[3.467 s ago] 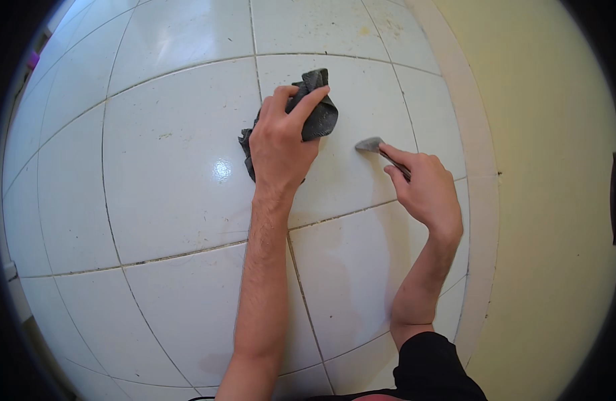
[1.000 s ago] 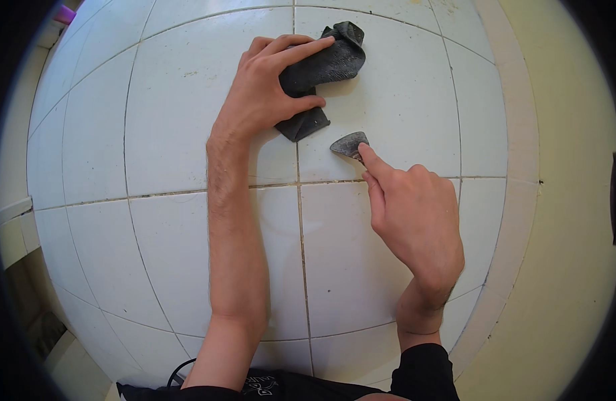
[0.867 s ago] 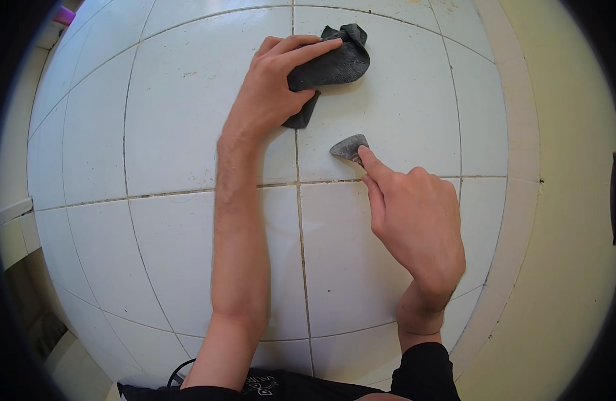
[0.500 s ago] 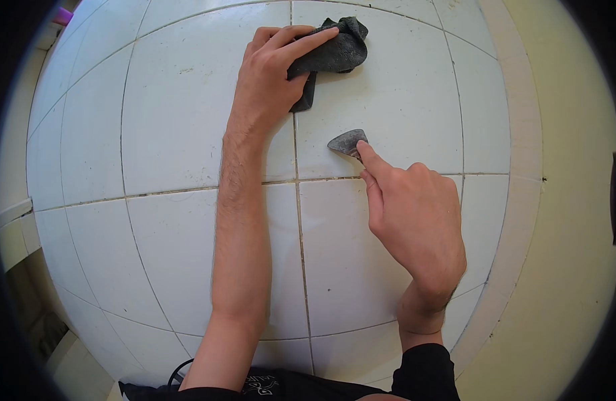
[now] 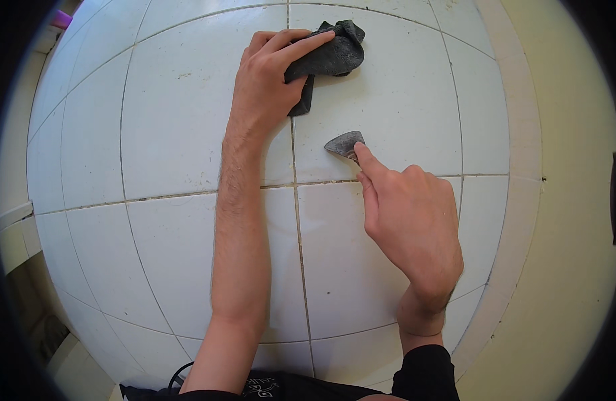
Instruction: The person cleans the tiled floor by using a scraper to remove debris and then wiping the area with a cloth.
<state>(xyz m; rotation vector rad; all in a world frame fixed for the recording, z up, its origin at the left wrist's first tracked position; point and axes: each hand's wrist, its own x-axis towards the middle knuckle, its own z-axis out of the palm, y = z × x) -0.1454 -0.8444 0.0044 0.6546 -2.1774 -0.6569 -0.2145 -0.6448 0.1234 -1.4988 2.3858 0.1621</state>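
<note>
My left hand [image 5: 268, 77] is closed around a crumpled dark grey cloth [image 5: 331, 57] and rests with it on the white tiles near the top of the view. One end of the cloth hangs below the thumb. Lower and to the right, my right hand [image 5: 415, 217] grips a small scraper [image 5: 345, 143] with a worn grey metal blade. The index finger presses along the blade's base, and the handle is hidden in the palm. The blade lies on or just over a white tile [image 5: 401, 100], above the grout line crossing the middle.
Dirty grout lines [image 5: 298, 247] divide the tiled surface, with small specks and crumbs scattered on it. A beige wall [image 5: 569, 200] borders the right side. At the far left are a pale ledge [image 5: 17, 230] and a purple object [image 5: 62, 19] in the upper corner.
The scraper and my right hand have shifted very slightly left. My left hand and the cloth sit a touch lower and further left. Both grips look the same.
</note>
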